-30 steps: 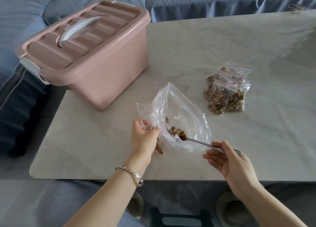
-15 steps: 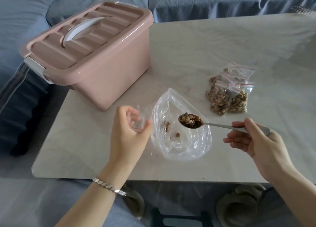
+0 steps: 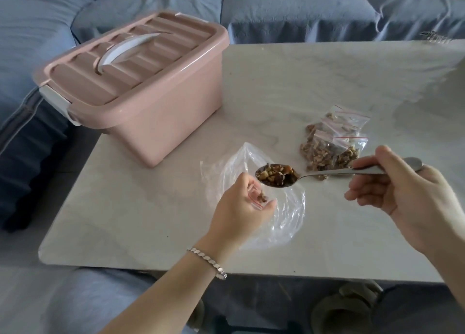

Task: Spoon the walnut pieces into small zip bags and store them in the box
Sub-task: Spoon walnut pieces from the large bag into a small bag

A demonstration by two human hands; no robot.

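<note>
Pale marble-look tabletop (image 3: 276, 87), blue sofa (image 3: 314, 11) behind it along the far and left sides. Pink plastic storage box (image 3: 161, 122) on the table's far-left part, lid (image 3: 130, 64) on, white carry handle (image 3: 125, 48) lying flat on top, white latch (image 3: 56, 101) at its left end.

Left hand (image 3: 239, 210) near table centre, fingers curled round a small zip bag (image 3: 256, 199). Red zip line shows between fingers and thumb, and a few walnut bits are visible inside. Most of that bag is hidden by the hand, so I can't tell how full it is. Silver bracelet (image 3: 208, 259) on that wrist.

Right hand (image 3: 402, 195) grips the handle of a metal spoon (image 3: 329, 174), thumb on top, fingers curled under. Handle end pokes out past the hand on the right. Spoon is roughly level, bowl pointing left, heaped with walnut pieces (image 3: 275, 175). Bowl is just beside the left fingertips, close to the small bag's mouth but not in it.

Large clear plastic bag (image 3: 286, 223) lies crumpled flat on the table under both the spoon bowl and the left hand, looks nearly empty.

Pile of filled zip bags (image 3: 329, 145) with red seals, packed with walnuts, on the table right of centre, behind the spoon handle and well apart from the box. None in the box as far as the closed lid shows.

Pair of slippers (image 3: 349, 306) on the floor below the near table edge, blurry.
</note>
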